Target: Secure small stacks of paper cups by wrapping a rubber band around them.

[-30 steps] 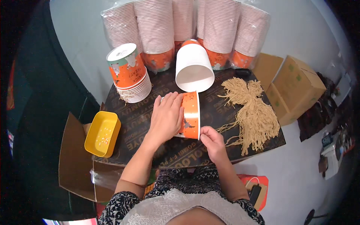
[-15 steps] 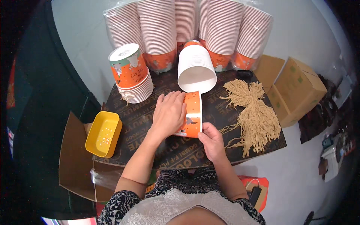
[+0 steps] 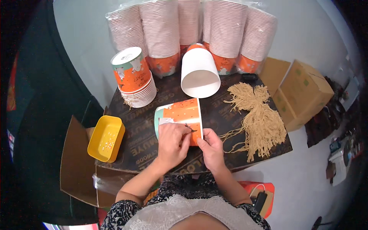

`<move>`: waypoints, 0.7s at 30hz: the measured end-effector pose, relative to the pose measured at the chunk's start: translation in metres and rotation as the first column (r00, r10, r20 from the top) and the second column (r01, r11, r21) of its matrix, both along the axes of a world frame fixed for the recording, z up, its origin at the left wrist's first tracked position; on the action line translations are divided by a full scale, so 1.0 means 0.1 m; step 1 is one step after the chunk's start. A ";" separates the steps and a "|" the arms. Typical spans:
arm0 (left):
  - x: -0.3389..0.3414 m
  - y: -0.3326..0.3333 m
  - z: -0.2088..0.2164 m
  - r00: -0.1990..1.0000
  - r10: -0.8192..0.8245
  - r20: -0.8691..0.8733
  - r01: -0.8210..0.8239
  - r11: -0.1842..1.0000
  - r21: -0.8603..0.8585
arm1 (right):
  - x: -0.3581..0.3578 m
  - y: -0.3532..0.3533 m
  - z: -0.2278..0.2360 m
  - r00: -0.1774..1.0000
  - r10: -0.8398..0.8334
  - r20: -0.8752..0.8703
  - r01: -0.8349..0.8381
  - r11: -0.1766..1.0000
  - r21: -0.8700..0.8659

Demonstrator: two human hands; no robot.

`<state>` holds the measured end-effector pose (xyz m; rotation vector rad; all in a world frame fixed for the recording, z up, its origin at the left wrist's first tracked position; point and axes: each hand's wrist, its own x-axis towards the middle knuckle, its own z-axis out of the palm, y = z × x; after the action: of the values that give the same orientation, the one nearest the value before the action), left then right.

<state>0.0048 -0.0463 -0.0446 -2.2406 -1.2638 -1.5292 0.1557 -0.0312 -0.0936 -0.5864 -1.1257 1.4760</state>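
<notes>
An orange and green paper bucket [image 3: 180, 111] with a white rim and printed figures lies on its side on the dark table before me, its mouth facing right. The fingers of my left hand [image 3: 173, 143] are curled and pinched together against the bucket's near side; whatever sits between the fingertips is too small to make out. My right hand [image 3: 212, 148] grips the rim at its near edge, thumb on the outer wall and fingers partly hidden in the mouth. To the right lies a bundle of tan cords [image 3: 260, 122], a few loose strands trailing toward my right hand.
A yellow tub [image 3: 122, 132] with small pale pieces stands at the left. Behind it is an upside-down bucket stack [image 3: 132, 76] with cords at its rims. A white-mouthed stack [image 3: 200, 73] lies beyond my hands, before bagged stacks [image 3: 159, 30]. Cardboard boxes [image 3: 306, 92] flank the table [image 3: 126, 153].
My left hand has slid nearer to me and curled its fingers, uncovering the bucket's upper side. The bucket has shifted slightly left and nearer. My right hand still holds the rim.
</notes>
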 end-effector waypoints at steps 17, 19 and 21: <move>0.00 -0.18 -0.18 0.984 -0.012 0.180 0.039 0.989 -0.144 | -0.23 -0.19 -0.17 0.989 -0.110 0.103 0.100 0.990 0.097; 0.00 -0.19 -0.20 0.974 -0.005 0.227 0.043 0.986 -0.161 | -0.26 -0.21 -0.16 0.991 -0.124 0.046 0.118 0.986 0.116; 0.00 -0.20 -0.22 0.973 0.001 0.232 0.038 0.986 -0.165 | -0.27 -0.21 -0.19 0.977 -0.179 0.112 0.154 0.967 0.203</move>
<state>0.0049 -0.0663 -0.0664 -2.2284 -1.4906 -1.7971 0.1286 -0.0518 -0.1125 -0.6313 -1.2723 1.1819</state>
